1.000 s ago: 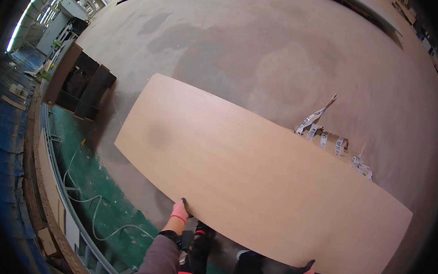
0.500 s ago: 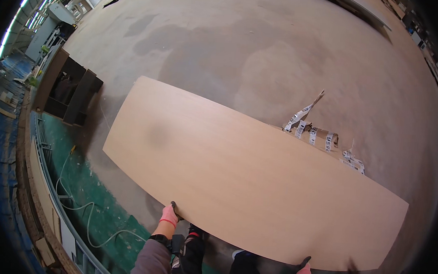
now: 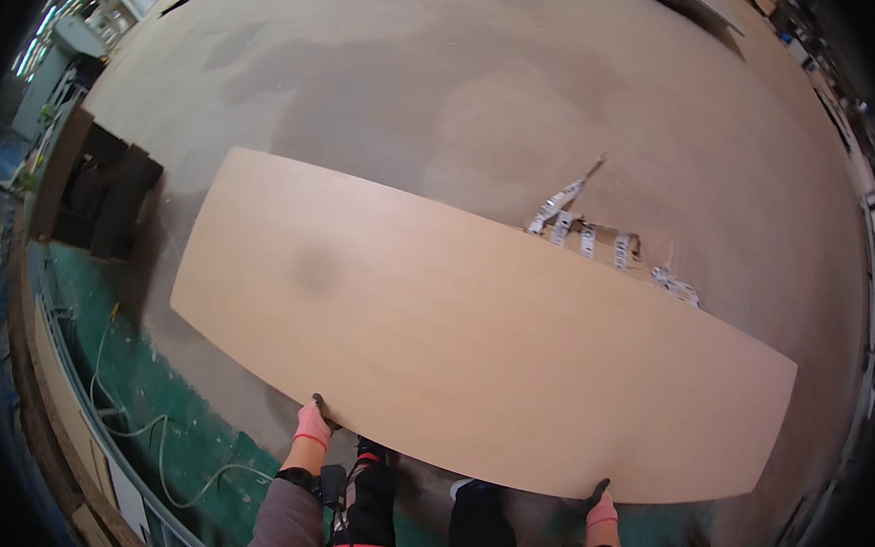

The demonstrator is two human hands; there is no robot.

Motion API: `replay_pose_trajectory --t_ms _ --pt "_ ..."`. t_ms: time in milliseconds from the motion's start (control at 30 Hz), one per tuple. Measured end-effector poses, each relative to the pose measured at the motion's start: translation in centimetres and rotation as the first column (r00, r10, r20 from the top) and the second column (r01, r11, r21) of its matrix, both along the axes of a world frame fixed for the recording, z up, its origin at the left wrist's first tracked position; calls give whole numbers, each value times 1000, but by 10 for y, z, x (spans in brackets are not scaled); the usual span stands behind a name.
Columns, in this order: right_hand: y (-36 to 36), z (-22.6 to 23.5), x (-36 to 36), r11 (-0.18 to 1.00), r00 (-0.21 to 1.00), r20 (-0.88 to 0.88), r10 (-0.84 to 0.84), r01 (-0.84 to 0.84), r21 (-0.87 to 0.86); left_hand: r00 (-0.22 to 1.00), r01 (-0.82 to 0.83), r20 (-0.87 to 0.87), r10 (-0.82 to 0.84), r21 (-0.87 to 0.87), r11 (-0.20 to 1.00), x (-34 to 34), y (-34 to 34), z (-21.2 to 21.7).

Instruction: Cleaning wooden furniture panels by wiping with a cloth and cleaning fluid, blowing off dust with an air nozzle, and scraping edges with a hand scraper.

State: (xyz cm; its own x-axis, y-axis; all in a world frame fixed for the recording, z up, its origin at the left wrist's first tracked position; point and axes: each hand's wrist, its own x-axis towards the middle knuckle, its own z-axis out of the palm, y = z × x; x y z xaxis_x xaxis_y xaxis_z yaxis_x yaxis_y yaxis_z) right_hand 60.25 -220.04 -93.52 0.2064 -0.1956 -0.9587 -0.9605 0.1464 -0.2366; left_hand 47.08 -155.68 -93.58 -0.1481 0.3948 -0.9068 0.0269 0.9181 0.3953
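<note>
The long pale wooden board (image 3: pixel 474 336) sits a little differently than it did a moment ago: it has slid slightly to the right and down in the view, and the dark cabinet (image 3: pixel 96 198) off to the far left has come further into sight, so the person seems to have shifted along with it. Both hands are still on the near edge, in much the same spots as before.

The left hand (image 3: pixel 312 424), in a pink glove, is clamped on the board's near edge, fingers curled under it and the thumb on top. The right hand (image 3: pixel 599 506), gloved the same, grips that same edge well to the right, near the board's right-hand corner; only its upper part shows, so how its fingers wrap underneath I cannot tell. The board stretches away from the fingers, held flat above the dusty concrete floor (image 3: pixel 489 86).

Beyond the far edge, opposite the right hand, a scatter of white printed strips (image 3: pixel 585 232) on a scrap of cardboard lies on the floor, partly cut off by the board. Left of the left fingers, a pale cable (image 3: pixel 148 426) loops over green flooring (image 3: pixel 159 407). The person's dark legs and shoes below the board are half hidden, and the rim of the view is too dark to read.
</note>
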Motion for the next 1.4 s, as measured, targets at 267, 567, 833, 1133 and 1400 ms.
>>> replay_pose_trajectory --t_ms 267,567,833,1133,1400 --pt "40 16 -35 999 994 108 32 -30 -24 990 114 90 -107 -79 990 -123 -24 18" --pt "113 61 28 -247 -235 -79 969 -882 -401 175 956 -209 -962 -198 216 -304 -236 119" --pt "300 213 134 279 235 204 950 -934 -222 482 826 -246 -841 -193 529 -314 -313 162" --pt "465 198 -49 -6 -14 206 979 -999 -38 700 636 -253 -668 -202 744 -377 -215 216" --pt "669 335 -306 -735 -895 348 279 -432 -522 830 535 -410 -379 388 751 -450 -41 320"
